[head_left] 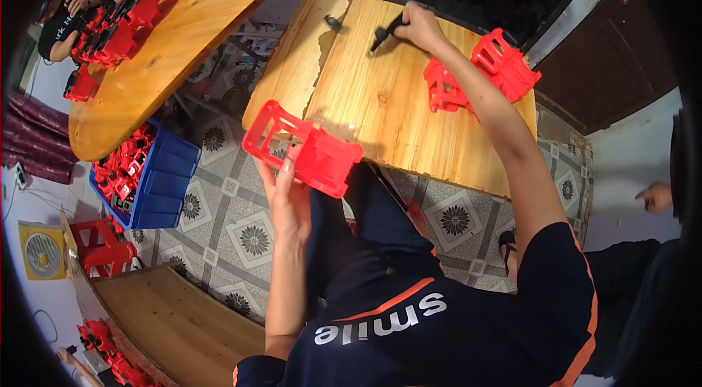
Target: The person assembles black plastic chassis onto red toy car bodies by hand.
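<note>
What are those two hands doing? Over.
Left hand: holding red plastic frame. Right hand: gripping black tool over wooden table. Nearby clutter: small dark piece, more red frames.

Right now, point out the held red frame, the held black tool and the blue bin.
Held red frame (327, 159): head view, on its solid, tray-like half.
Held black tool (381, 36): head view, on its thick body.
Blue bin (164, 186): head view, on its outer side wall.
</note>
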